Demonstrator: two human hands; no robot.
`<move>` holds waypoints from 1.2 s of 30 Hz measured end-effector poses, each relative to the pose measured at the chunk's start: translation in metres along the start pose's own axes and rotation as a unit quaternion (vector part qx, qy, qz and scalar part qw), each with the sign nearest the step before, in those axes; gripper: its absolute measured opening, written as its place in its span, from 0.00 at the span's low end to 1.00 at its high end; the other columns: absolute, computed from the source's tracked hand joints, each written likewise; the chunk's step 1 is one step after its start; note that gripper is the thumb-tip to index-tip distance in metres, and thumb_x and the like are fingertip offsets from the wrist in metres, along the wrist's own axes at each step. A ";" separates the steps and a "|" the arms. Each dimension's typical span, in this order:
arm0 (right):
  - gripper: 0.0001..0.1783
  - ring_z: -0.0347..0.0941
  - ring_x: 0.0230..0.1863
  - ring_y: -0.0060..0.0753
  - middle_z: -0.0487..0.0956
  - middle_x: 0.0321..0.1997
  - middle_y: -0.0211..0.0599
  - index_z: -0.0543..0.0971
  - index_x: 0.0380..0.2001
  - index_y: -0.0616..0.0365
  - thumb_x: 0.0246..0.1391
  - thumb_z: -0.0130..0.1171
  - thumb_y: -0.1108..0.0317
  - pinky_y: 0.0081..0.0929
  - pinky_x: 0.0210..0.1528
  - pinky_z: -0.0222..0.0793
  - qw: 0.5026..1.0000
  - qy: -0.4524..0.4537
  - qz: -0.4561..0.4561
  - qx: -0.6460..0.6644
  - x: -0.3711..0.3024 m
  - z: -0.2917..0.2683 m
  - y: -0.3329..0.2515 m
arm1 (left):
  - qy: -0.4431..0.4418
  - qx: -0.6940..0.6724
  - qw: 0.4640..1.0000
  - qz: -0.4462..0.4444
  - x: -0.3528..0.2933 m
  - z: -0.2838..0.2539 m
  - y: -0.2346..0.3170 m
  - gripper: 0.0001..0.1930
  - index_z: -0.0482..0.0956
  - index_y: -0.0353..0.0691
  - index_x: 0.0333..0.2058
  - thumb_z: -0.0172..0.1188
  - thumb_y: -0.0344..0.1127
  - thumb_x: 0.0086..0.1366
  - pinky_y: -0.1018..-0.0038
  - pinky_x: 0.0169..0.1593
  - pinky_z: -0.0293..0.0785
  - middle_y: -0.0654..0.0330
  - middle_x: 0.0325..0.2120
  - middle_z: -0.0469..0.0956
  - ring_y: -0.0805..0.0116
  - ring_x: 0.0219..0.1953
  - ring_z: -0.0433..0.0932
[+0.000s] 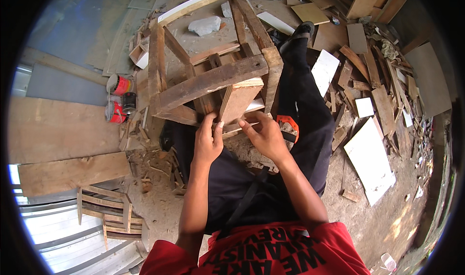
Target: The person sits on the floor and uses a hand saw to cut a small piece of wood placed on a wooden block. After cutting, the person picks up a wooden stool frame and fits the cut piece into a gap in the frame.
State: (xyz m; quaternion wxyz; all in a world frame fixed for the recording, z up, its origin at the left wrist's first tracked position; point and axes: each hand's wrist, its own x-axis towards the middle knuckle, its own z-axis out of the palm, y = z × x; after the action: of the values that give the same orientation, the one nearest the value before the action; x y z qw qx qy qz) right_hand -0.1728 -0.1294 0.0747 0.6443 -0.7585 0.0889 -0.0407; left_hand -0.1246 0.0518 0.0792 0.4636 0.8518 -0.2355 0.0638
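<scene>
A short plywood block (238, 103) leans against the near rail of an old wooden chair-like frame (213, 81). My left hand (209, 140) is closed on the block's lower left edge, its thumb tip pressed close to the wood. On the other side, my right hand (266, 137) is pinched at the block's lower right end, with the thumb stretched toward the left one. Its fingertips are partly hidden. Just beyond my right wrist, an orange tool handle with a black part (289, 125) rests by my thigh.
Wood offcuts (385, 105) and white board pieces (370, 158) litter the floor at right. Red paint cans (118, 85) stand at left. A grey stone (204, 26) lies behind the frame. A slatted wooden piece (111, 209) sits at lower left. My legs flank the work.
</scene>
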 end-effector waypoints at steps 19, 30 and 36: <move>0.36 0.77 0.41 0.47 0.72 0.48 0.50 0.66 0.55 0.65 0.46 0.73 0.65 0.39 0.39 0.75 0.950 0.211 -0.157 -0.166 -0.008 -0.002 -0.049 | -0.026 -0.053 0.996 0.061 0.014 0.039 0.017 0.21 0.67 0.33 0.51 0.55 0.16 0.57 0.55 0.47 0.73 0.40 0.44 0.76 0.36 0.50 0.75; 0.37 0.77 0.39 0.43 0.64 0.56 0.53 0.63 0.56 0.62 0.46 0.73 0.70 0.36 0.38 0.76 0.942 0.262 -0.180 -0.112 -0.003 0.008 -0.047 | -0.025 -0.004 0.995 0.093 0.019 0.042 0.010 0.17 0.68 0.31 0.47 0.57 0.18 0.58 0.60 0.43 0.74 0.41 0.39 0.75 0.37 0.44 0.76; 0.37 0.75 0.37 0.38 0.66 0.54 0.52 0.64 0.56 0.62 0.45 0.73 0.70 0.35 0.38 0.75 0.933 0.271 -0.202 -0.127 -0.001 0.009 -0.043 | -0.009 -0.001 0.995 0.102 0.021 0.043 0.010 0.17 0.70 0.32 0.46 0.59 0.19 0.57 0.58 0.43 0.73 0.42 0.38 0.75 0.39 0.43 0.76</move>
State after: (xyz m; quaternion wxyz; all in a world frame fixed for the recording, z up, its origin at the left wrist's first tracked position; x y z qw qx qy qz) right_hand -0.1687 -0.1140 0.1159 0.4725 -0.7960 0.1096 -0.3622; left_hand -0.1152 0.0050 0.0700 0.4537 0.8231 -0.3259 0.1025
